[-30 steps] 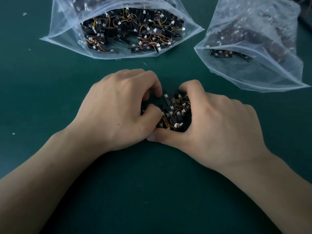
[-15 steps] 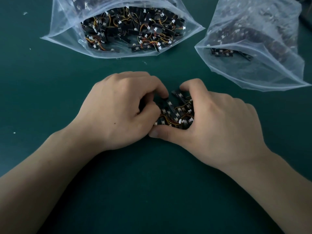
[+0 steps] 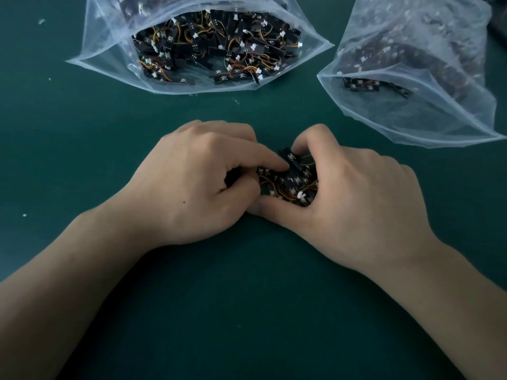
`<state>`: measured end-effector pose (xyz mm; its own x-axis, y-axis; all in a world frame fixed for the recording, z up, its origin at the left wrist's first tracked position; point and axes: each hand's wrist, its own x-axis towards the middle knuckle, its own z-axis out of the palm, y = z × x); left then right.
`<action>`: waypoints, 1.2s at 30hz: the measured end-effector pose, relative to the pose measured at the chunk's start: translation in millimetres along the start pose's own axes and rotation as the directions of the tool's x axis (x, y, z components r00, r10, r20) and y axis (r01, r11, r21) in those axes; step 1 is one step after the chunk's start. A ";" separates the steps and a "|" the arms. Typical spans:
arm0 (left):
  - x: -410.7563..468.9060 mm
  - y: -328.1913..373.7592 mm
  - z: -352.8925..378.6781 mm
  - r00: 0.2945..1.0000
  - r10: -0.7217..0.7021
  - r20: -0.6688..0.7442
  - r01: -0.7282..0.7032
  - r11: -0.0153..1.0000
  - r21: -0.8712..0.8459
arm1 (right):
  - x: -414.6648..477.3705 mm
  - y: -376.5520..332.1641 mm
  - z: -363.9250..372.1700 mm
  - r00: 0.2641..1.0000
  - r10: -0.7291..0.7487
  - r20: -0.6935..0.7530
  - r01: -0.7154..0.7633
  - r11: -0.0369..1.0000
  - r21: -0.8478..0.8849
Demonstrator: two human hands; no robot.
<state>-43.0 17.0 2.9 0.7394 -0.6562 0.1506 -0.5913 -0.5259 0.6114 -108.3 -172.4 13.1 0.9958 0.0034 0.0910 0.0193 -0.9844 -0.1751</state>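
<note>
The pile of small black wired boards (image 3: 290,182) lies on the green tabletop (image 3: 247,311), enclosed between both hands. The right hand (image 3: 356,204) cups the pile: its forefinger arches over the far side and its thumb (image 3: 277,211) lies along the near side, fingers curled round the boards. The left hand (image 3: 197,182) closes on the pile's left edge, its forefinger (image 3: 270,160) pressed on top and its thumb against the side, the other fingers curled under. The pile's left, right and near edges are blocked by the hands. Only its far side faces open tabletop, which runs up to two clear plastic bags. The left bag (image 3: 109,58) sits beyond the pile to the far left, mouth open toward it and holding many like boards. The right bag (image 3: 439,111) sits to the far right, well apart from the pile, and its nearest corner comes close to the right hand's knuckles. Near the pile, the forearms bound a broad bare strip of tabletop. White marks on the boards are too small to read. The boards are jumbled with no common heading. One strip (image 3: 292,160) on top lies with its long axis running from far-left to near-right. Orange and yellow wires loop along the pile's near side.
</note>
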 end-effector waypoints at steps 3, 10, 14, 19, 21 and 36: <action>0.9 -1.5 1.6 0.997 -0.053 -0.059 0.051 0.998 -0.045 | -0.7 2.9 1.6 1.000 -0.018 -0.016 0.018 1.000 -0.013; 0.0 -5.7 1.0 0.993 -0.086 -0.085 0.078 0.992 -0.097 | 5.0 12.8 1.4 0.995 -0.104 0.007 0.102 0.988 0.119; -0.6 -6.3 2.6 0.989 -0.065 -0.132 0.053 0.994 -0.092 | 12.1 15.6 -3.3 0.992 -0.115 -0.044 0.120 0.983 0.141; 0.9 -8.7 4.6 0.973 -0.101 -0.208 0.110 0.993 0.032 | 4.8 10.7 -4.7 0.995 0.040 -0.087 -0.045 0.998 -0.053; 1.7 -7.6 6.5 0.977 -0.097 -0.192 0.115 0.990 0.084 | 1.3 8.9 -1.9 0.998 0.033 -0.053 -0.038 0.995 -0.093; 2.6 -8.0 8.1 0.980 -0.080 -0.180 0.083 0.996 0.011 | 11.2 17.5 4.0 0.987 -0.151 -0.047 0.152 0.988 0.008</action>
<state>-38.9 15.1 -7.9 0.8302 -0.5036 0.2390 -0.5312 -0.5848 0.6130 -96.5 -188.9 7.2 0.9762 0.1441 0.1624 0.1711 -0.9710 -0.1670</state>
